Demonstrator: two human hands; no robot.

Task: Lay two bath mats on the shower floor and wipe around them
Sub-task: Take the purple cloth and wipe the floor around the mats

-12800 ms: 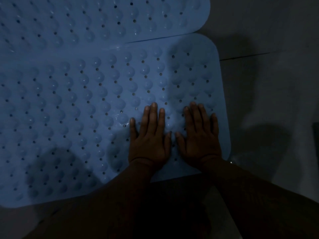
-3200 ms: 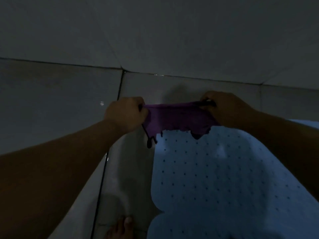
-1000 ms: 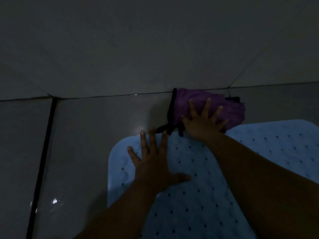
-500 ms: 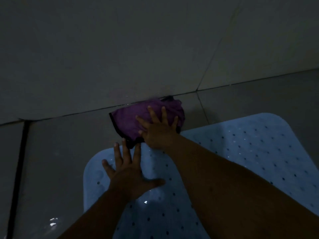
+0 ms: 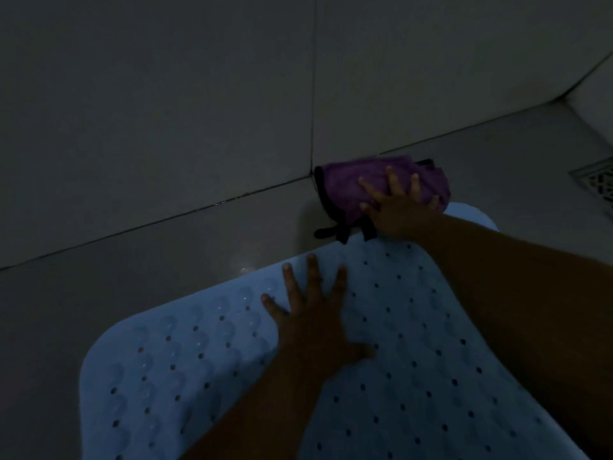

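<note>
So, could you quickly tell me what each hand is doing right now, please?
Left hand: open, fingers spread flat on the blue bath mat.
Right hand: open, fingers spread, pressing the purple cloth onto the floor.

A dim tiled shower stall in a home bathroom, as I see it through the head camera.

Large grey wall tiles fill my view from ten to one o'clock and meet the glossy tiled floor along a dark grout line. A metal floor drain sits at three o'clock. A pale blue rubber bath mat with drain holes and raised bumps lies flat at six o'clock, and a purple cleaning cloth lies at the wall's foot.
</note>
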